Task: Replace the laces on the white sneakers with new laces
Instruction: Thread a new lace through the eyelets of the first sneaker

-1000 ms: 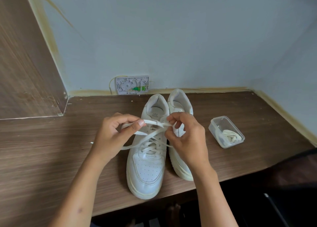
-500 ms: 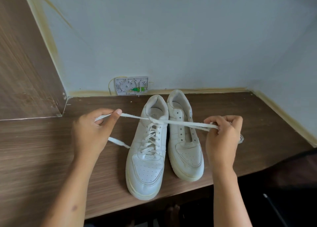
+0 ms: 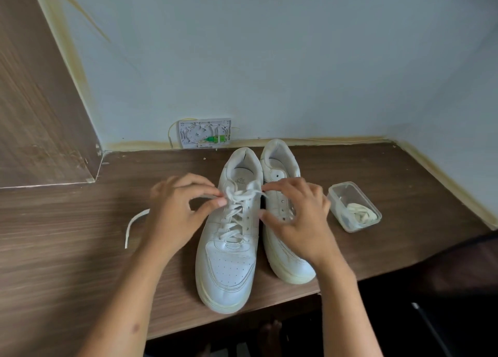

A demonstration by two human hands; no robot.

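On the wooden desk (image 3: 80, 249), I am seeing the left sneaker (image 3: 229, 249) laced, both hands, left hand (image 3: 175, 216) and right hand (image 3: 296, 222), pinching its lace (image 3: 237, 208) ends; the right sneaker (image 3: 285, 173) is sitting unlaced, spare laces (image 3: 359, 213) waiting in the tub (image 3: 334, 195).

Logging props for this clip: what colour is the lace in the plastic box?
Cream, off-white. The lace lies bundled in the clear plastic box, seen in the head view.

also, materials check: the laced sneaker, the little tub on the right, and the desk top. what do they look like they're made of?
Laced sneaker: smooth white leather or synthetic, hard to tell which; soft sheen, stitched panels, perforated toe; sole looks like yellowed rubber.
Tub: clear rigid plastic; the coiled lace inside shows through its wall.
Desk top: brown wood-grain, matte; likely laminate rather than solid wood, given the uniform streaked grain.
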